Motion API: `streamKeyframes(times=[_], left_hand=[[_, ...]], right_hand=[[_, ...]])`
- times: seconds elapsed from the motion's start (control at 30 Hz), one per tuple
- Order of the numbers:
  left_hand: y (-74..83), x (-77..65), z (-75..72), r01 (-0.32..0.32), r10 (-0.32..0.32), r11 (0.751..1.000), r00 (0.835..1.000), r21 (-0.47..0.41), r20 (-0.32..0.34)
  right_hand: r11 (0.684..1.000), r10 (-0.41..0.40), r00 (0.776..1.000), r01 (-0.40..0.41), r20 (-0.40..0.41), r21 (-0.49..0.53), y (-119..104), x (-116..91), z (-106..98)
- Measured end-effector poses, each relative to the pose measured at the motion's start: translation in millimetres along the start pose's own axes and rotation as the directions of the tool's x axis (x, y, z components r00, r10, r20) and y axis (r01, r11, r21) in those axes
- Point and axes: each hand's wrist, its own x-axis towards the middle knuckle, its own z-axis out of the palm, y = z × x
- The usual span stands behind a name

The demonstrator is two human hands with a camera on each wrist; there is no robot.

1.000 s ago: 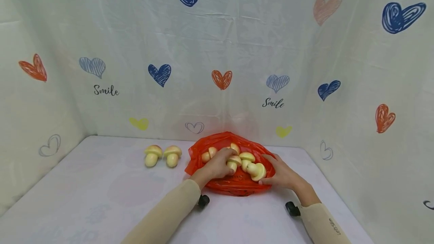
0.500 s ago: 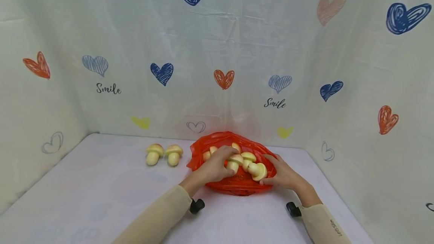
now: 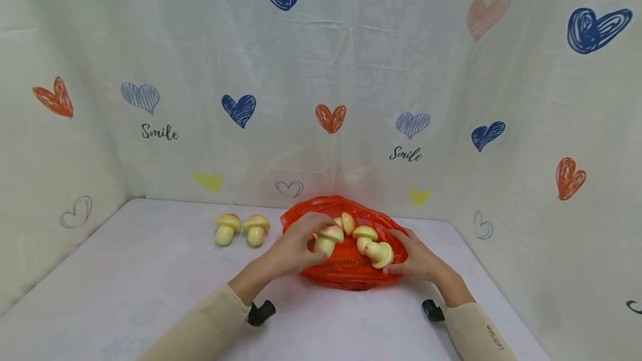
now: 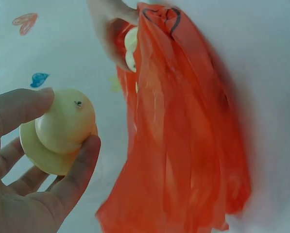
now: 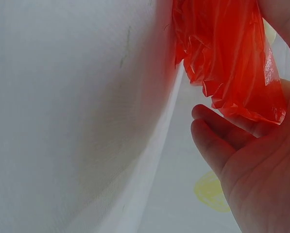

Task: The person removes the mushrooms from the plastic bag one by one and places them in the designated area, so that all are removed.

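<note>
My left hand (image 3: 296, 247) grips a mushroom (image 3: 326, 240) with a pale stem and a pinkish-yellow cap, above the left part of a red plastic bag (image 3: 346, 277). In the left wrist view, thumb and fingers hold this mushroom (image 4: 67, 121) from both sides, its stem end toward the camera. At the bag's right side, my right hand (image 3: 421, 258) holds the rim, thumb at the front edge and fingers farther back. The right wrist view has the bag (image 5: 227, 53) between thumb and fingers. Several mushrooms lie inside, among them one on its side (image 3: 380, 254).
Two more mushrooms, one at the left (image 3: 227, 229) and one beside it (image 3: 256, 230), stand cap up on the white table (image 3: 150, 283), left of the bag. A white curtain (image 3: 351, 71) with printed hearts hangs behind the table.
My left hand has drawn the mushroom up and to the left from among the others in the bag. My right hand stays at the bag's right rim.
</note>
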Motion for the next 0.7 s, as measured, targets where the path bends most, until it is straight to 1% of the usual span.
streamKeyframes(times=[0.13,0.3,0.37,0.43,0.53,0.6,0.7], left_hand=[[-0.8,-9.4,-13.7,-0.018,0.018,1.000,1.000,0.008,-0.017],[-4.9,-23.1,-30.8,0.001,0.001,0.999,0.999,0.037,-0.050],[-7.7,-28.8,-37.5,-0.001,0.002,1.000,0.998,0.026,-0.065],[-11.8,-34.1,-44.0,-0.015,0.016,1.000,0.997,0.010,-0.081],[-16.1,-42.0,-55.2,-0.027,0.028,1.000,0.994,0.009,-0.103],[-18.4,-46.8,-63.3,-0.013,0.015,1.000,0.993,0.017,-0.116],[-22.4,-53.0,-75.5,0.036,-0.028,0.998,0.991,0.053,-0.130]], right_hand=[[1.000,0.001,1.000,-0.001,0.000,0.003,-0.5,-0.8,-0.1],[1.000,-0.017,1.000,0.017,-0.003,0.001,-1.2,-1.3,-0.5],[1.000,-0.027,1.000,0.027,-0.005,-0.003,-1.0,-1.2,-0.1],[1.000,-0.028,1.000,0.028,-0.006,-0.001,-1.0,-1.1,0.2],[1.000,-0.031,0.999,0.031,-0.005,-0.004,-0.9,-1.0,0.6],[1.000,-0.026,1.000,0.026,-0.002,-0.009,-1.1,-1.2,0.4],[1.000,-0.024,1.000,0.024,-0.002,-0.017,-1.5,-1.6,-0.3]])
